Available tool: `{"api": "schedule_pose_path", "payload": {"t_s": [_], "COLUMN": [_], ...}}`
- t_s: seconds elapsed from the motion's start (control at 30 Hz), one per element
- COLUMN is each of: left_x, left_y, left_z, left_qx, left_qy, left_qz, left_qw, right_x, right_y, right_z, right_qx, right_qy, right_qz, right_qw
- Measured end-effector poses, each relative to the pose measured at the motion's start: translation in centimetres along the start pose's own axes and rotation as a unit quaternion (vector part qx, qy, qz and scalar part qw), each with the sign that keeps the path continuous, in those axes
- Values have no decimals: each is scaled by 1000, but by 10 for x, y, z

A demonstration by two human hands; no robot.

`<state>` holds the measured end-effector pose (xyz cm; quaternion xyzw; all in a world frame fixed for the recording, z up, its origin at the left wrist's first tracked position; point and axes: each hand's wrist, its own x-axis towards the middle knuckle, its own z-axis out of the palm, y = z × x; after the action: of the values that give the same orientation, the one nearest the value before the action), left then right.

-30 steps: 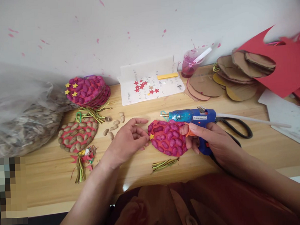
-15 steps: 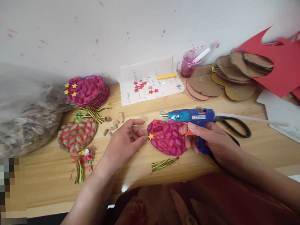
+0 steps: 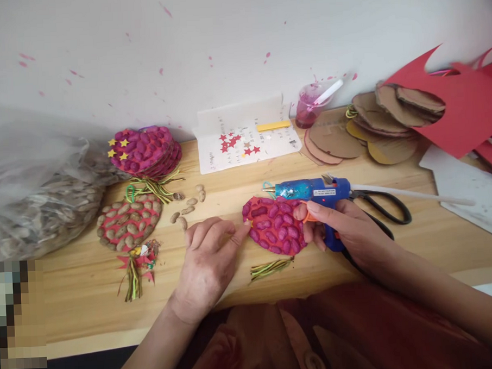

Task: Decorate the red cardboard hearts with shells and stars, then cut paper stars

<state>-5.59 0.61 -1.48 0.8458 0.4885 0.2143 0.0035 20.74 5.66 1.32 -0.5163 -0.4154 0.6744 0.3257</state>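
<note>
Paper (image 3: 210, 154) lies behind the disc (image 3: 271, 225), left of the cup (image 3: 305, 115).

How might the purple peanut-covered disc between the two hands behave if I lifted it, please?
The purple disc would probably stay fairly stiff, since the bare discs farther back look like cardboard. Its bumpy surface should resist slipping, though the peanut shells might crack or come loose if squeezed hard.
</note>
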Motion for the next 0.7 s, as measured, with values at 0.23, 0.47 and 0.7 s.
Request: {"api": "schedule_pose_path", "payload": {"t_s": [0.23, 0.47, 0.7], "left_x": [3, 1, 1], "left_y": [1, 1, 1], "left_z": [0, 1, 4], "left_qx": [10, 15, 34], "left_qy": [-11, -11, 2], "left_qz": [0, 6, 16], "left_qw": [1000, 1000, 999], "right_x": [0, 1, 2], "right_y": [2, 3, 3], "right_z": [-2, -2, -1], "right_qx": [3, 5, 8], "right_qy": [-6, -15, -9], "right_qz": [-5, -11, -10], "right_qw": [1000, 1000, 1000]}}
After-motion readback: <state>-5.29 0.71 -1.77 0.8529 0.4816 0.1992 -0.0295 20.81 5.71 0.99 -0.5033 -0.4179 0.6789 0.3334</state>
